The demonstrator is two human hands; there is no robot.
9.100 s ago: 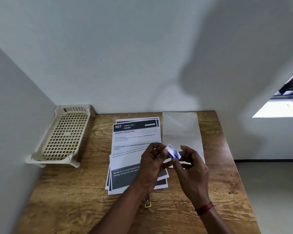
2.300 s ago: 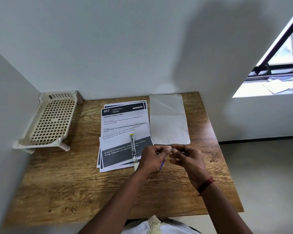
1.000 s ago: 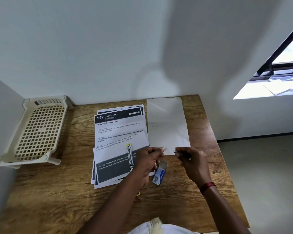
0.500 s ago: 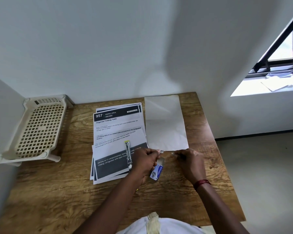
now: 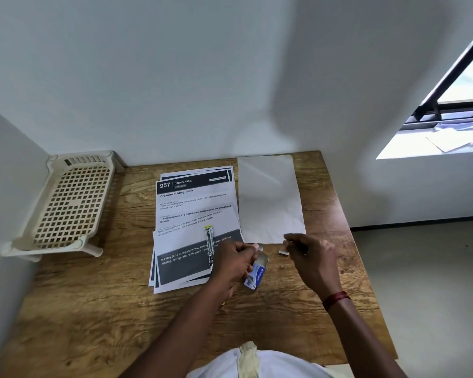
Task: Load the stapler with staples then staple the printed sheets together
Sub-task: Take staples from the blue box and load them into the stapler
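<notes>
Two grips: left hand [image 5: 235,261] pinches staples [image 5: 260,248], right hand [image 5: 309,252] unclear, beside sheets [image 5: 191,214] headed "957 DINING AREA".

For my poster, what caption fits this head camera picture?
Left hand and right hand handle staples by a blue staple box; opened stapler lies on printed sheets.

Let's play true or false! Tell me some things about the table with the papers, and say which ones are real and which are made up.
1. The silver stapler with the yellow tip lies on the printed sheets. True.
2. The blue and white staple box sits inside the cream plastic lattice tray. False: it lies on the wooden table, beside the left hand.
3. The blank white sheet lies to the right of the printed sheets. True.
4. The red thread band is on the left wrist. False: it is on the right wrist.
</notes>
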